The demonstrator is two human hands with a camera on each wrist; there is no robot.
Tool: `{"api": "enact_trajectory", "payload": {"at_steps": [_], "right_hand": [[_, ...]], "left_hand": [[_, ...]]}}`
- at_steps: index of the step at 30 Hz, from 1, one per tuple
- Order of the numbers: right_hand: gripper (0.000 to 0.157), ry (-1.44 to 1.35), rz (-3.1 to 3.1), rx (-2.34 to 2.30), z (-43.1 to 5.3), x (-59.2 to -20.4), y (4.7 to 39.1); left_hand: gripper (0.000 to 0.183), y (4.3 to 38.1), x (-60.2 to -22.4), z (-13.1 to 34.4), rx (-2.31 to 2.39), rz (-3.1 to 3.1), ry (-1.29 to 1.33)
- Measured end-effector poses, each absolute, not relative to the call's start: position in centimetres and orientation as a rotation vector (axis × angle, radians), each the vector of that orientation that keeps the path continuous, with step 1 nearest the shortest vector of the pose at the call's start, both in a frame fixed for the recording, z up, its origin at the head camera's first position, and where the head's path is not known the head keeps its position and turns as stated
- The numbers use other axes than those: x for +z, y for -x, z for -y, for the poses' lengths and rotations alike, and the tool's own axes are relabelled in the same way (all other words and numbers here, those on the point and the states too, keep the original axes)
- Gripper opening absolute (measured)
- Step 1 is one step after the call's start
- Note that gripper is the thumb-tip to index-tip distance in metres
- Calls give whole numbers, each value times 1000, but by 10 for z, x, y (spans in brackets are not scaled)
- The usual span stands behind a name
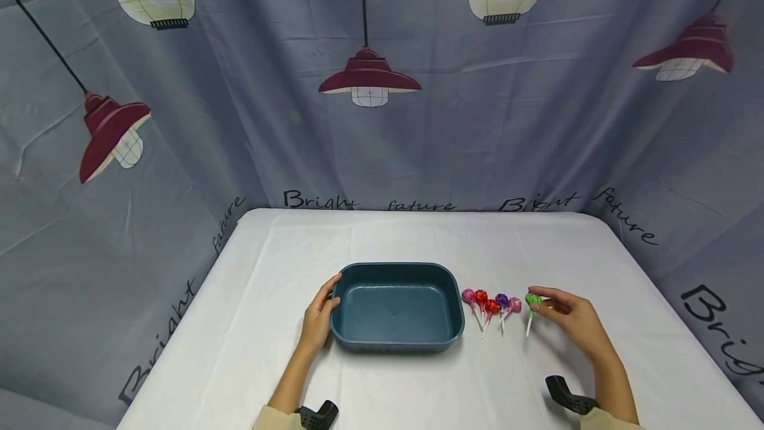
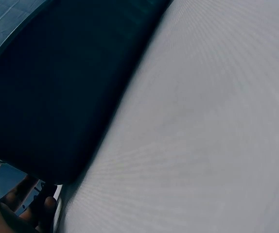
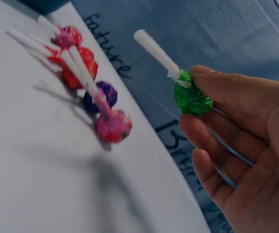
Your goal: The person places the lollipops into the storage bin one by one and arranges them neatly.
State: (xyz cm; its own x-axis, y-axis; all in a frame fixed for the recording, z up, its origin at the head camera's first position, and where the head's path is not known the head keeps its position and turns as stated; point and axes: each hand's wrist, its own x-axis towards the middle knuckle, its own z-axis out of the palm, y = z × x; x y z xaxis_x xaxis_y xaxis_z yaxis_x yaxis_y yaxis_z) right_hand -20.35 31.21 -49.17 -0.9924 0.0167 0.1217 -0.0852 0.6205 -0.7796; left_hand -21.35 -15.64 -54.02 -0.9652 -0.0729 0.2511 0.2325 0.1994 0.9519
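Observation:
My left hand grips the left end of a dark teal rectangular plastic tub, its thumb at the rim and its fingers along the outer wall. In the left wrist view the tub's dark side fills the upper left. My right hand pinches a green-wrapped lollipop by its candy head between thumb and fingers. The white stick points down toward the table in the head view. To the left of that hand lie several more lollipops, among them a purple one and a pink one.
A white cloth covers the table. The loose lollipops lie bunched close to the tub's right side. Behind and at both sides hangs a grey-blue curtain printed with lamps and lettering. Each wrist bears a black camera mount.

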Motion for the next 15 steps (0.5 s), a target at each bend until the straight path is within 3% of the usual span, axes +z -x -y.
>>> {"api": "enact_trajectory", "payload": {"at_steps": [15], "right_hand": [[42,-204,2625,1386,-269,-451,220]], "left_hand": [[41,213,-540,157,-1833,2227,190]]}}
